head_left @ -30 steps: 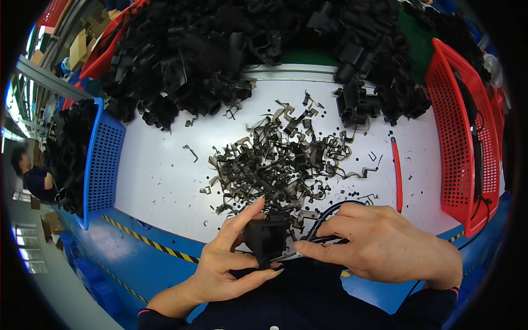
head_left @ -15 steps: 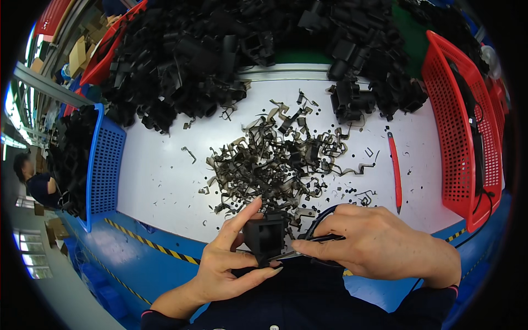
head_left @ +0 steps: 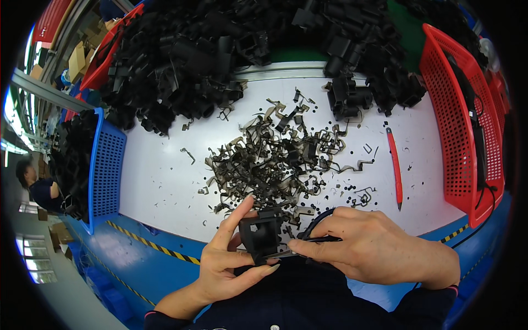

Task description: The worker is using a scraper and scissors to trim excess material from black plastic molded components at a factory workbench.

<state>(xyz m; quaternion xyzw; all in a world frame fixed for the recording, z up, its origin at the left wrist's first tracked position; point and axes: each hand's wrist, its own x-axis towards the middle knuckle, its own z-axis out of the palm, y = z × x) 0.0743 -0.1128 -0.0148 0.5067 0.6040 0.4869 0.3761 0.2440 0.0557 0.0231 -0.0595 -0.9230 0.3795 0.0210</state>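
My left hand (head_left: pixel 228 261) grips a black box-shaped plastic part (head_left: pixel 261 236) with a square opening, its index finger raised along the far side. In my right hand (head_left: pixel 368 245) is a thin silver-tipped tool with dark handles (head_left: pixel 328 239); a dark blue loop bends round beyond the fingers. The silver tip touches or lies just under the lower right corner of the plastic part. My fingers hide much of the tool, so its exact kind cannot be made out. Just beyond both hands lies a heap of small dark plastic scraps (head_left: pixel 264 165).
Black plastic parts (head_left: pixel 187 66) are piled along the table's far side. A blue basket (head_left: pixel 107 170) stands at left, a red basket (head_left: pixel 451 121) at right. On the white table (head_left: pixel 159 187) lies a red pen-like tool (head_left: pixel 394 170). Another person (head_left: pixel 41 184) is at far left.
The black plastic part has turned slightly in my left hand and shifted a little left. My right hand and its tool stay close against it, with almost no movement.
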